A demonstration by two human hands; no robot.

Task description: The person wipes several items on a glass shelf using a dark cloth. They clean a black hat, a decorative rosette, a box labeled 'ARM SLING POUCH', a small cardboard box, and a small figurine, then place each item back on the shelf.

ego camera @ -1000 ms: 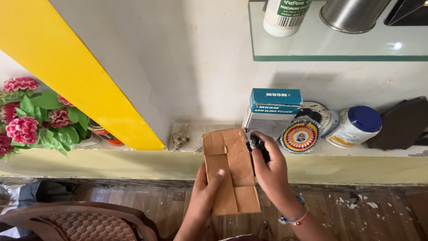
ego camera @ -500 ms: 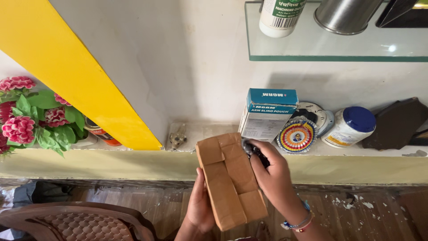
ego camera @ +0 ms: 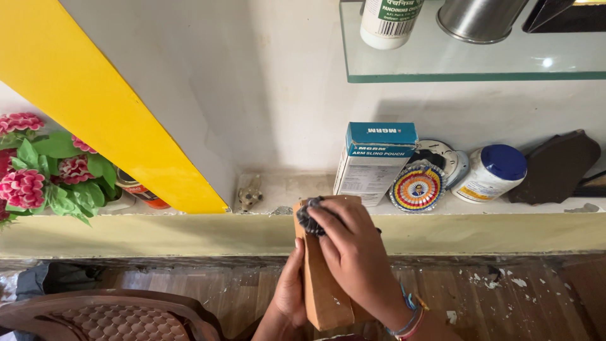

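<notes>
You hold a folded piece of brown cardboard (ego camera: 323,287) upright in front of you, edge-on to the camera, over the wooden floor (ego camera: 505,297). Your left hand (ego camera: 289,292) grips it from behind and below, fingers wrapped and closed on the left face. Your right hand (ego camera: 353,259) lies across the top and right face, fingers curled together and clamped on a small dark wad, seemingly a cloth or scrubber (ego camera: 309,216), which is pressed against the cardboard's upper left corner.

By the look of it, you are partway through rubbing or wiping the cardboard's surface with that wad, working at the top end. The next move calls for a steady left-hand grip, so the piece does not twist, while the right hand draws the wad along the face with even pressure; the cardboard is thin and may bend if you push too hard.

To your lower left stands a brown plastic chair (ego camera: 107,316). Just beyond your hands runs a pale yellow ledge (ego camera: 158,233) carrying a small figurine (ego camera: 250,197), a teal and white box (ego camera: 372,161), a round colourful disc (ego camera: 417,188), a white jar with a blue lid (ego camera: 489,172) and a dark flat object (ego camera: 555,167). Pink artificial flowers (ego camera: 28,177) sit at far left beside a yellow panel (ego camera: 101,107). Above, a glass shelf (ego camera: 454,63) holds a white bottle (ego camera: 390,19) and a steel cup (ego camera: 480,17).
</notes>
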